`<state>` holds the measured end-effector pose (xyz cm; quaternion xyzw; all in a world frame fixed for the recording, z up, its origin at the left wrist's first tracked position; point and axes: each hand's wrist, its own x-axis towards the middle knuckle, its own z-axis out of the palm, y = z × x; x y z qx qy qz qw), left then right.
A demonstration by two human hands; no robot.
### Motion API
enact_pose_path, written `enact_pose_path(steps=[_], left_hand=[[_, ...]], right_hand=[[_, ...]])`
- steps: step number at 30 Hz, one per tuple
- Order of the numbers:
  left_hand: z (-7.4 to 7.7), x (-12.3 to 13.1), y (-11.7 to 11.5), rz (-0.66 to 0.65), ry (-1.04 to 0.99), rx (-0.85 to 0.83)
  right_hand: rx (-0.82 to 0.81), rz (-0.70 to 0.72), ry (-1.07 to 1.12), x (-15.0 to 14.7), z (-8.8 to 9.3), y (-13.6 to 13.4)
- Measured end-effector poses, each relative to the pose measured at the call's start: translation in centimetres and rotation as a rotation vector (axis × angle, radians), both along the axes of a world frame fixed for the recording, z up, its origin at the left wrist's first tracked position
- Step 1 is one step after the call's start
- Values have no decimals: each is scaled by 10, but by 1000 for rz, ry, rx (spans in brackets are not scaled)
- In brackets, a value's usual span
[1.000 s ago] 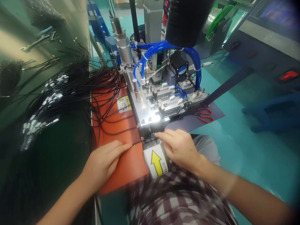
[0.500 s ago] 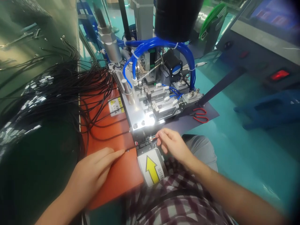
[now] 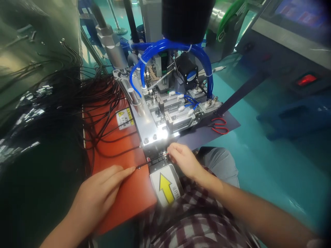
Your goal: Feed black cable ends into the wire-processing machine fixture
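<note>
A thin black cable stretches between my two hands across the front of a metal machine. My left hand pinches the cable between thumb and fingers, just above the orange board. At the cable's other end, my right hand is closed on its stripped tip, where small coloured wires show at the fingertips. The tip lies over the machine's front slot, beside a white cover with a yellow arrow. My right fingers partly hide the wire ends.
Many black cables lie over the board's left side, several running into the machine. Blue air hoses arch above it. Red-handled pliers rest on the grey plate at right. A control box with a lit red switch stands farther right.
My right hand has moved slightly left along with the view, its fingers now more tightly curled at the wire tips. The left hand keeps its hold on the cable.
</note>
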<state>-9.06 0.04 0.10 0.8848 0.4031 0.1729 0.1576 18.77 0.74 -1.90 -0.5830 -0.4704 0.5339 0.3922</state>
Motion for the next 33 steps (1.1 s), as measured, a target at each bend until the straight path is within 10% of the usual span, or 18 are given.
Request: enact_pose_path(steps=[9,33], left_hand=[[0,3,2,-6,-31,-18],[13,21,39,271,-67,-57]], right_hand=[[-87,-132,12,43,-14,-52],[-207,9,95,39,-46,-114]])
